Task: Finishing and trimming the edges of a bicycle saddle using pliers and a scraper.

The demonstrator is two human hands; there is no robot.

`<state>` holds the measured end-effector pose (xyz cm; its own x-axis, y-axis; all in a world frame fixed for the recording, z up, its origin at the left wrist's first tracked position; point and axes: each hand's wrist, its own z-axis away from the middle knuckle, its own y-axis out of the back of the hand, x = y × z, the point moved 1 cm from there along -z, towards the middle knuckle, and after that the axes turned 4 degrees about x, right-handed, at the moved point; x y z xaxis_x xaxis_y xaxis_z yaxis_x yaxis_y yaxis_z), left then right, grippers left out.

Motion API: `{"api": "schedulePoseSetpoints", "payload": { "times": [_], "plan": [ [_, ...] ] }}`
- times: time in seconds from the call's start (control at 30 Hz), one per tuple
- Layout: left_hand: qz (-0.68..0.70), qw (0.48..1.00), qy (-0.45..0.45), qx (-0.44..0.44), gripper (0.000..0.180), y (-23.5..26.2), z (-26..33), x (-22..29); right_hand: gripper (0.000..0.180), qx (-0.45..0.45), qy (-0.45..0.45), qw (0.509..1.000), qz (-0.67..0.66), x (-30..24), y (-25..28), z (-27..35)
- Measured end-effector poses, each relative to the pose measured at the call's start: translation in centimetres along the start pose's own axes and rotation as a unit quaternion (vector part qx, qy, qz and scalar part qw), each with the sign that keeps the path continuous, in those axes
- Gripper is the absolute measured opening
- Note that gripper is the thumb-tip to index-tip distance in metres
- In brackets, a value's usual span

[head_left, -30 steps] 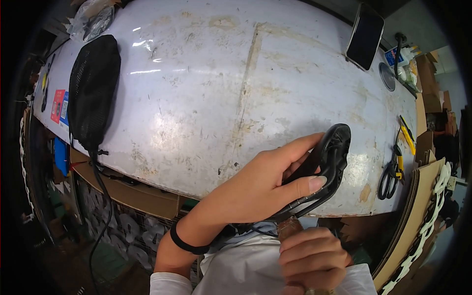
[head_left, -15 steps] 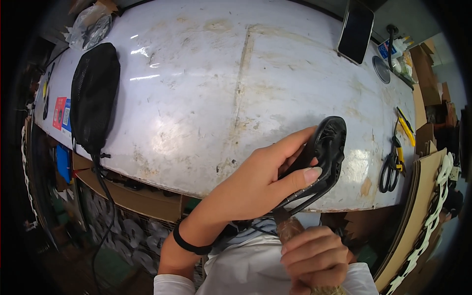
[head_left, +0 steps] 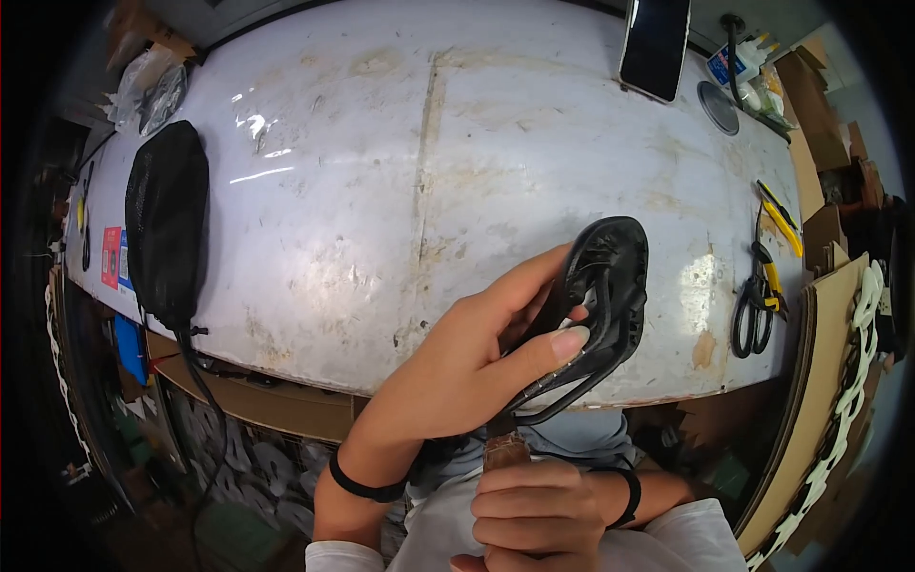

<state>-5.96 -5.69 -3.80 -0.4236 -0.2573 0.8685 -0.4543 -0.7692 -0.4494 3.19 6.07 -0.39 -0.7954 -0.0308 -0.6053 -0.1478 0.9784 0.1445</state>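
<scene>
My left hand (head_left: 477, 353) is closed around a black bicycle saddle (head_left: 624, 276), thumb on its near side and fingers behind. The saddle is held tilted over the table's near edge, its hollow underside and rails showing. Below it, my right hand (head_left: 538, 510) forms a fist around a hand tool (head_left: 505, 453) with a brown, wrapped-looking handle. The tool's dark tip reaches up to the saddle's lower end by the rails; whether it touches, I cannot tell.
Scissors (head_left: 753, 319) and a yellow-handled cutting tool (head_left: 780, 224) lie at the table's right. A phone (head_left: 656, 48) and a glue bottle (head_left: 739, 62) stand behind. A black mesh-covered item (head_left: 170, 219) with a cord lies left. Cardboard sheets (head_left: 791, 400) stand beside the table.
My right hand and the tool have shifted left, closer under the saddle's lower end. The saddle has turned slightly, showing more of its underside. The whole view has swung a little right.
</scene>
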Motion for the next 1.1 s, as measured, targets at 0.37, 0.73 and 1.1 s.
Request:
{"api": "schedulePoseSetpoints", "payload": {
  "times": [0.37, 0.73, 1.1],
  "plan": [
    [-0.026, 0.999, 0.021, -0.004, 0.056, 0.3, 0.4, 0.1, 0.030, 0.112, -0.081, 0.978, -0.158, -0.6, 4.2, 1.4],
    [-0.004, 0.998, 0.063, 0.011, 0.034, 1.0, 0.6, 0.7, 0.037, 0.237, 0.154, 0.958, 0.048, -2.9, 9.2, 2.3],
    [0.026, 0.999, 0.041, 0.005, 0.037, 1.5, 0.6, -0.1, 0.050, -0.050, -0.282, 0.746, 0.601, 0.4, 13.8, 1.7]
  ]
}}
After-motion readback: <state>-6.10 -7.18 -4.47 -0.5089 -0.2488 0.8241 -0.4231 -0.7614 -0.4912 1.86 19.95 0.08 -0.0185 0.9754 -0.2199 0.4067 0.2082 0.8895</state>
